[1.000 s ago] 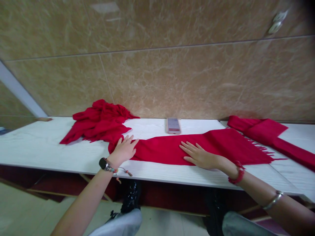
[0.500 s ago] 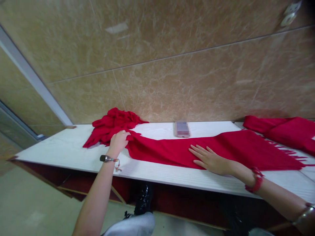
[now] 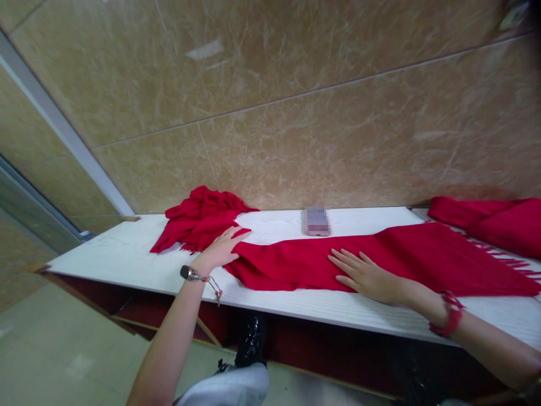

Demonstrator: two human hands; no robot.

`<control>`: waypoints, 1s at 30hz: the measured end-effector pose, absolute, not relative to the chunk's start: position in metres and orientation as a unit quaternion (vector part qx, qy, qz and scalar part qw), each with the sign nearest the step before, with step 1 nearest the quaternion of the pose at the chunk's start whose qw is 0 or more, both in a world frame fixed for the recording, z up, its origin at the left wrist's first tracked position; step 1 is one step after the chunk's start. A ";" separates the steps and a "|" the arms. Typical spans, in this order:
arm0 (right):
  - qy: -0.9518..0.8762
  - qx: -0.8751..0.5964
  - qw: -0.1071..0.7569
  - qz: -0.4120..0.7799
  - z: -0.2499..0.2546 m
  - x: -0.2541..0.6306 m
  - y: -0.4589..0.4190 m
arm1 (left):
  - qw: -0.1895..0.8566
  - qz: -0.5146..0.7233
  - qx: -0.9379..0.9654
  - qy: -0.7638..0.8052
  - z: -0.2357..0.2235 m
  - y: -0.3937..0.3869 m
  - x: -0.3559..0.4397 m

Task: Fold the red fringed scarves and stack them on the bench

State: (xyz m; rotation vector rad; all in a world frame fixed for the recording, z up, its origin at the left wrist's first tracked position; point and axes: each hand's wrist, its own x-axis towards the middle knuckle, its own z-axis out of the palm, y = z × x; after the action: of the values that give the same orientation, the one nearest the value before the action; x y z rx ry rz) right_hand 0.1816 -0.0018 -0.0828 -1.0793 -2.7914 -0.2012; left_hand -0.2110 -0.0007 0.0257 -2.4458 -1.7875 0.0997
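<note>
Against marbled tiles (image 3: 296,152), a white counter (image 3: 118,248) (grained) bears red scarves (image 3: 414,256).

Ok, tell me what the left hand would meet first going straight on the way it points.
Probably the wall: the left hand points over the white top, its line seeming to pass left of the phone. How high it would travel is unclear.
</note>
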 end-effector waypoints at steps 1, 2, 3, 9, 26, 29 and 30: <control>-0.929 -0.357 0.073 -0.065 -0.083 0.182 -0.002 | 0.027 0.042 -0.822 -0.567 0.021 0.002 -0.211; -0.929 -0.358 0.074 -0.063 -0.082 0.182 -0.002 | 0.003 0.058 -0.826 -0.561 0.016 0.005 -0.213; -0.927 -0.362 0.072 -0.062 -0.081 0.181 -0.003 | -0.011 0.073 -0.820 -0.567 0.011 0.007 -0.216; -0.920 -0.382 0.049 -0.068 -0.073 0.177 -0.007 | 0.125 0.044 -0.776 -0.617 0.011 0.001 -0.241; -0.919 -0.365 0.111 -0.097 -0.085 0.178 -0.004 | 0.249 0.029 -0.721 -0.645 0.015 -0.003 -0.282; -0.916 -0.370 0.117 -0.097 -0.085 0.177 -0.004 | 0.217 0.086 -0.708 -0.667 0.027 0.001 -0.285; -0.917 -0.369 0.117 -0.098 -0.085 0.176 -0.004 | 0.187 0.106 -0.711 -0.669 0.028 0.002 -0.285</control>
State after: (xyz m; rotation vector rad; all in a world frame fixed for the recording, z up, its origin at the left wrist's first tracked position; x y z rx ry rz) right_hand 0.1761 -0.0044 -0.0847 -1.0812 -2.6832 -0.2859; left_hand -0.2849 0.0018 0.0277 -2.0022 -1.8842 0.2976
